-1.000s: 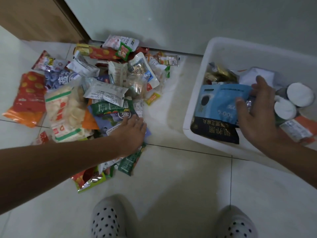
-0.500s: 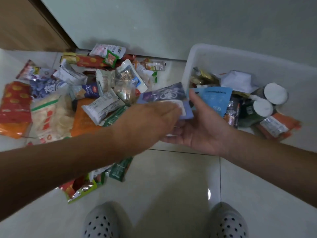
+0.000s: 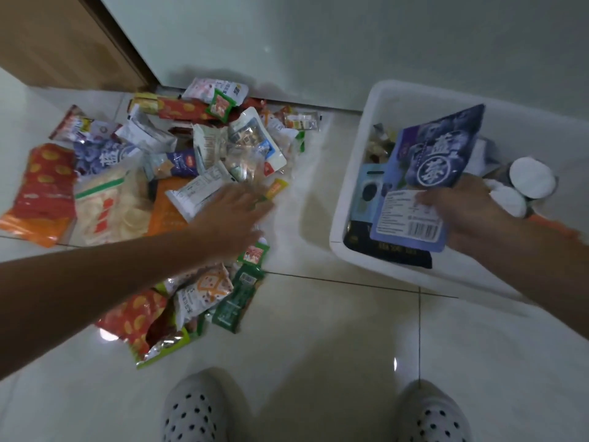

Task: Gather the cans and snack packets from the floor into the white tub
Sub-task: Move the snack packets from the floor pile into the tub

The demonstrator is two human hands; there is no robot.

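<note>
While the right hand pinches a blue packet near its lower edge, thumb laid on the white label and the other fingers hidden behind it, the packet stands tilted over the near left part of the white tub. The left hand reaches palm down over the right edge of the pile of snack packets, its fingers straight and spread fairly wide, holding nothing. It is blurred, so whether the fingertips touch a packet cannot be told.

Two cans with white lids lie side by side at the right of the tub, just beyond the right hand. Against the tub's left wall lies one light blue packet, with one black packet nearer, and a few small wrappers sit in the far left corner. On the floor the packets overlap too much for an exact count, though well over twenty show, in red, orange, green, white and blue.

The floor is glossy pale tile with dark grout lines. A pale wall runs along the far side, meeting a wooden panel at far left. Two white slippers with black dots stand at the near edge.
</note>
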